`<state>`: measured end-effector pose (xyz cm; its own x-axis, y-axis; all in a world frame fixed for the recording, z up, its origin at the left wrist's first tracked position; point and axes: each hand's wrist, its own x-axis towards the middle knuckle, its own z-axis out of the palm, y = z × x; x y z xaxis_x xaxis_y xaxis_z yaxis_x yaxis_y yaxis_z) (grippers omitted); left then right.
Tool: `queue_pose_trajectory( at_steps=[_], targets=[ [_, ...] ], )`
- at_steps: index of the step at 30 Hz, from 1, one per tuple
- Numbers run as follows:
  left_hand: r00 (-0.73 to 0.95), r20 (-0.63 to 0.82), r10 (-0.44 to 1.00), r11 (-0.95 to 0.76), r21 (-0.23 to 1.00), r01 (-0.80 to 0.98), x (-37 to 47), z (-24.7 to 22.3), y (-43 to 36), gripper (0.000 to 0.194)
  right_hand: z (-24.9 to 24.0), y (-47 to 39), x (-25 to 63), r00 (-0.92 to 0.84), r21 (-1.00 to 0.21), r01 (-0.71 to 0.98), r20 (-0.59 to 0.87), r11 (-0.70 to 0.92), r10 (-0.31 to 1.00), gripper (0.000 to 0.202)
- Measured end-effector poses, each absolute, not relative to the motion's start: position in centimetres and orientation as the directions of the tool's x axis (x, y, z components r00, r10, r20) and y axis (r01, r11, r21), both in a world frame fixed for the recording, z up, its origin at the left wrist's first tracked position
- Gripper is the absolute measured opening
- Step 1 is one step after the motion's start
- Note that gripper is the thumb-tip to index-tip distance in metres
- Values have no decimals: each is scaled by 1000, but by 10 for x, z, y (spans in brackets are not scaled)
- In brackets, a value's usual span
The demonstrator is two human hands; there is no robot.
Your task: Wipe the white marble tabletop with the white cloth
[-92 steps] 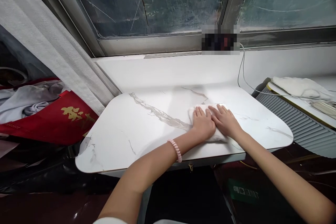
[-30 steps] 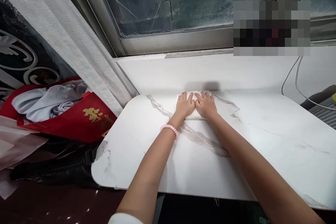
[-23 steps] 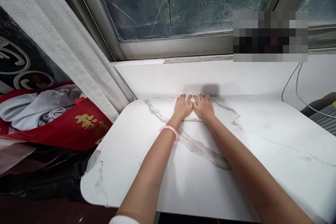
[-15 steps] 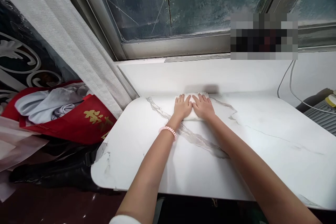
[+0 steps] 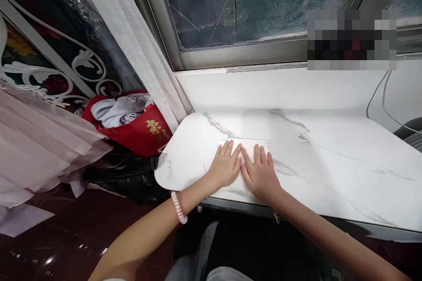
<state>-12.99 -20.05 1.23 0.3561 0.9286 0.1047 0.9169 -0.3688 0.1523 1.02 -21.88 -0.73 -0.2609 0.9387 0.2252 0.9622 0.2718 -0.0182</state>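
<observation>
Both hands press flat on a folded white cloth (image 5: 252, 142) that lies on the white marble-patterned tabletop (image 5: 343, 153). My left hand (image 5: 226, 164) rests on the cloth's left part, fingers spread and pointing away from me. A pink coil band (image 5: 179, 207) circles the left wrist. Beside it, my right hand (image 5: 260, 172) lies on the cloth's right part with its fingers apart. The two index fingers almost meet at the middle. Much of the cloth is hidden beneath the palms, close to the table's front edge.
Beyond the table rise a white wall (image 5: 273, 90) and a metal-framed window (image 5: 244, 58). At left hang a pale curtain (image 5: 138, 39) and pink fabric (image 5: 39, 140). A red bag (image 5: 135, 138) of light cloth stands above a black bag (image 5: 128, 180). A cable (image 5: 384, 96) runs at right.
Both hands have drawn the cloth from the table's back edge by the wall toward its front edge. The camera view has shifted left, showing more of the pink fabric.
</observation>
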Motion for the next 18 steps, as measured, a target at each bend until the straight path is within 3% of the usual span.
queue_pose_trajectory(
  at_steps=[4, 10, 18],
  targets=[
    [337, 103, 936, -349, 156, 924, -152, 12, -220, 51, -2, -232, -6, -331, -49, 936, 211, 348, 920, 56],
    [238, -10, 971, -231, 198, 952, -177, 12, -165, 57, 14, -165, -27, -349, -191, 920, -4, 342, 937, 58],
    [159, 80, 984, -172, 188, 967, -193, 11, -42, 54, 5, -48, -52, -276, -232, 923, 153, 306, 949, 55]
  ],
)
